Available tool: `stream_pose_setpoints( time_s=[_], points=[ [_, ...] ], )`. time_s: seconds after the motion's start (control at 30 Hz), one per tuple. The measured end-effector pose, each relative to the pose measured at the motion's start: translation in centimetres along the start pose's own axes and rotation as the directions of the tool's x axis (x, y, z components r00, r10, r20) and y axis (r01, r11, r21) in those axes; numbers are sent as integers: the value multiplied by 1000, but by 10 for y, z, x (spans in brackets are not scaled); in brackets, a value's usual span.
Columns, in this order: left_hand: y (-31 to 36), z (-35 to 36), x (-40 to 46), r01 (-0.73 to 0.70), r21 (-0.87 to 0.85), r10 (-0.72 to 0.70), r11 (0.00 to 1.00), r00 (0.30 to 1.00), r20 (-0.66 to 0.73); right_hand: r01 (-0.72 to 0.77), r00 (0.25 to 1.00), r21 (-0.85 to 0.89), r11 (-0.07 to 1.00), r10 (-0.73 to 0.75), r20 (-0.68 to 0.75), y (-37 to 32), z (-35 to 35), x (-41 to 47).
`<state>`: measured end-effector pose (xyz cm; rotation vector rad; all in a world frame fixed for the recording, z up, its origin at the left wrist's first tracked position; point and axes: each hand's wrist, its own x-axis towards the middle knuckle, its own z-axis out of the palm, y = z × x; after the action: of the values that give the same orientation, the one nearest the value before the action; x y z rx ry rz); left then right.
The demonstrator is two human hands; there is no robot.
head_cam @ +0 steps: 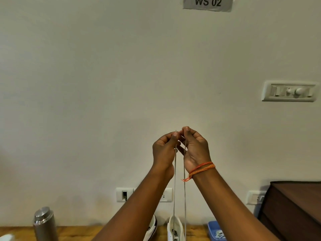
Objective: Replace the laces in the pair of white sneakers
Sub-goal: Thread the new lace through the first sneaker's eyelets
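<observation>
Both hands are raised in front of a plain pale wall, close together and well above the table. The left hand point(165, 150) pinches one end of a thin grey-white lace point(174, 188) between thumb and forefinger, its remaining fingers curled loosely inward; the short stiff tip of the lace stands up just above the pinch. The right hand point(195, 150) pinches the other end in the same manner, thumb pressed against the fingertips, palm turned toward the camera. An orange thread bracelet point(202, 168) circles the right wrist, with a frayed tail hanging at its inner side.

From the two pinches the lace falls as two straight, nearly parallel strands, drawn taut and lying just beside each other between the forearms. Both strands run down to the right-hand white sneaker point(175, 230), which rests on the wooden table point(78, 233) at the lower edge of view, toe toward the wall, with dark lettering on its tongue. A second white sneaker point(151, 229) lies just to its left, tilted onto its side and partly hidden by the left forearm.

Also on the table: a steel bottle point(45, 223) at left and a blue tray point(216, 230) to the right of the shoes. A dark wooden cabinet point(295, 206) stands at far right. The wall carries a switch panel point(289, 91), sockets point(144, 194) and a grey sign point(208, 3) reading "WS 02".
</observation>
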<state>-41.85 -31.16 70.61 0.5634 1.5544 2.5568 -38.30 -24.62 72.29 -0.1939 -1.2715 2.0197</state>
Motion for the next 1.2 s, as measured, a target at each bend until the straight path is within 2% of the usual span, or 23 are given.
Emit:
stream_pose_setpoints(
  time_s=[0.13, 0.23, 0.3, 0.4, 0.43, 0.5, 0.53, 0.57, 0.6, 0.63, 0.73, 0.87, 0.93, 1.07, 1.2],
  points=[
    [-5, -20, 6, 60, 27, -61, 998, 997, 39, -51, 999, 3, 999, 51, -10, 7, -24, 6],
    [-33, -61, 17, 155, 251, -160, 956, 987, -3, -55, 994, -174, 983, 38, -100, 31, -68, 16],
    [-63, -96, 17, 213, 439, -206, 873, 976, -64, -75, 989, -362, 929, 22, -148, 57, -108, 23],
    [-123, -139, 9, 284, 647, -236, 707, 958, -162, -113, 985, -685, 720, -10, -173, 112, -167, 30],
    [-151, -153, 3, 318, 678, -264, 662, 947, -186, -142, 983, -757, 638, 1, -183, 136, -185, 27],
    [-178, -169, -9, 332, 733, -284, 593, 939, -195, -88, 987, -860, 503, -73, -144, 156, -202, 14],
    [-226, -180, -10, 397, 757, -351, 519, 906, -235, -122, 985, -917, 381, -68, -160, 198, -226, 18],
    [-234, -181, -14, 378, 780, -338, 500, 914, -226, -100, 983, -954, 283, -118, -138, 206, -230, 15],
    [-241, -183, -21, 351, 802, -343, 484, 919, -195, -70, 991, -976, 208, -96, -91, 214, -234, 9],
    [-267, -189, -27, 360, 812, -372, 458, 908, -193, -97, 995, -981, 169, -20, -102, 241, -247, 5],
    [-313, -193, -39, 369, 851, -456, 374, 872, -178, -187, 959, -967, 172, 246, -141, 294, -265, -5],
    [-378, -209, -66, 374, 873, -520, 314, 837, -172, -282, 874, -950, 134, 444, -196, 352, -298, -31],
    [-397, -211, -74, 337, 877, -511, 343, 850, -127, -303, 842, -946, 118, 498, -208, 370, -306, -35],
    [-407, -206, -78, 310, 892, -542, 329, 836, -91, -314, 826, -944, 104, 519, -218, 377, -298, -34],
    [-409, -202, -85, 256, 921, -531, 295, 845, -65, -285, 823, -958, 10, 515, -240, 382, -299, -33]
  ],
)
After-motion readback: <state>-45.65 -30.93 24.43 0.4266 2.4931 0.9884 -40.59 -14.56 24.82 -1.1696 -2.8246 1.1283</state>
